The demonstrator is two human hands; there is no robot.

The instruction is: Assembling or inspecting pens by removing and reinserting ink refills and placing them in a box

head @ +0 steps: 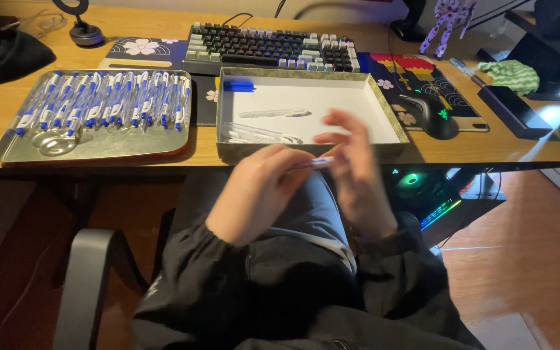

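Tray (pixel 8 152): metal, far left of the fingers, rows of white-and-blue pens across it.
Left hand (pixel 257 194): fingers curled and pinched on one end of the pen.
Pen (pixel 319 162): slim, white with blue trim, blurred; held between both hands over the lap, below the box. Likely light, stiff, smooth plastic; best gripped at mid-barrel.
Right hand (pixel 358 175): blurred, fingers loosely spread, tips at the pen's other end.
Box (pixel 384 104): shallow, white inside, just beyond the fingertips, holding a few pen parts.

Keyboard (pixel 270 46), mouse (pixel 430 114), perhaps figurine (pixel 448 18)
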